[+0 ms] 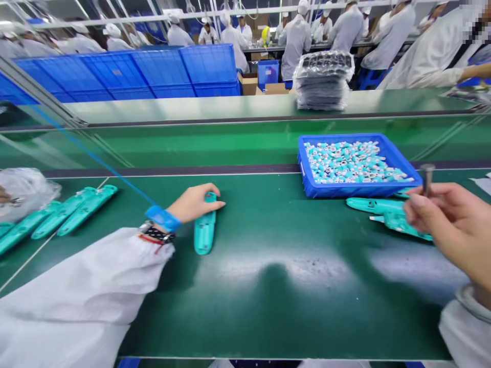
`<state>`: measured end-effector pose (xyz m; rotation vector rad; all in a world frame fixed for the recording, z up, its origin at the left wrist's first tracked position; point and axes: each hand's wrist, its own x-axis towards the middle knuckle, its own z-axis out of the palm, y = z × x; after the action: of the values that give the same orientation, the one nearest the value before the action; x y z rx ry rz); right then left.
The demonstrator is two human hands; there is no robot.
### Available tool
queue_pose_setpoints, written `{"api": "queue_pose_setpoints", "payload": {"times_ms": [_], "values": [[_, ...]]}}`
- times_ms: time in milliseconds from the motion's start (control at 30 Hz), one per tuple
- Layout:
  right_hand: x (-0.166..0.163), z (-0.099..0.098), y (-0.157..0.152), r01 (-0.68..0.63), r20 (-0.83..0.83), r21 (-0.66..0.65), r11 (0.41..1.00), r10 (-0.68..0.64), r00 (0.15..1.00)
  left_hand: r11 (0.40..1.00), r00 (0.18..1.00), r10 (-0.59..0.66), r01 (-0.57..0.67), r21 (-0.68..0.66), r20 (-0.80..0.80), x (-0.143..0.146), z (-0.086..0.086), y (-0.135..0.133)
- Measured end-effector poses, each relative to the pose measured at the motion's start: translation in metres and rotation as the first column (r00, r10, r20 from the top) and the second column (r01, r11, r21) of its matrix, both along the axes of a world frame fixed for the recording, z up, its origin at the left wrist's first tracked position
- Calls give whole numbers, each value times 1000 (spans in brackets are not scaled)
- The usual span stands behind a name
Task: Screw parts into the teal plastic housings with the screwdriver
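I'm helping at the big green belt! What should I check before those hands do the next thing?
Left hand on the teal plastic part: ok, fingers rest over its top end.
Right hand holding the dark metal pin: ok, pinched upright between the fingers.
Blue wrist strap on the left wrist: ok, its blue cord is attached.
Blue tray of small teal-and-white pieces: ok, well filled and within reach.
A hole for the pin in the teal plastic part: cannot tell, none shows.
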<state>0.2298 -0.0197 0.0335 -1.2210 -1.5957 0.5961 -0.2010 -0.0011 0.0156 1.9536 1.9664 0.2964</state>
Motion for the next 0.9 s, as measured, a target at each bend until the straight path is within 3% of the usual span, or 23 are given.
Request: {"api": "queue_pose_setpoints", "payload": {"times_ms": [67, 167, 233, 333, 500, 900], "values": [[-37, 8, -4, -258, -300, -81, 963, 224, 928, 994, 991, -113, 113, 8, 76, 51, -10, 8], [-83, 16, -7, -515, -537, -45, 856, 414, 735, 979, 964, -199, 188, 78, 176, 118, -22, 14], [-106, 20, -8, -551, -646, -7, 835, 417, 639, 973, 958, -222, 204, 112, 180, 151, -23, 13], [-128, 23, -10, -511, -759, 63, 857, 373, 533, 976, 974, -211, 205, 73, 87, 181, -15, 10], [-144, 15, -11, -451, -783, 114, 885, 359, 507, 973, 973, -229, 228, -37, -22, 192, 0, 7], [-148, 6, -6, -401, -763, 79, 913, 314, 565, 962, 961, -271, 271, -1, -59, 190, -6, 9]]}}
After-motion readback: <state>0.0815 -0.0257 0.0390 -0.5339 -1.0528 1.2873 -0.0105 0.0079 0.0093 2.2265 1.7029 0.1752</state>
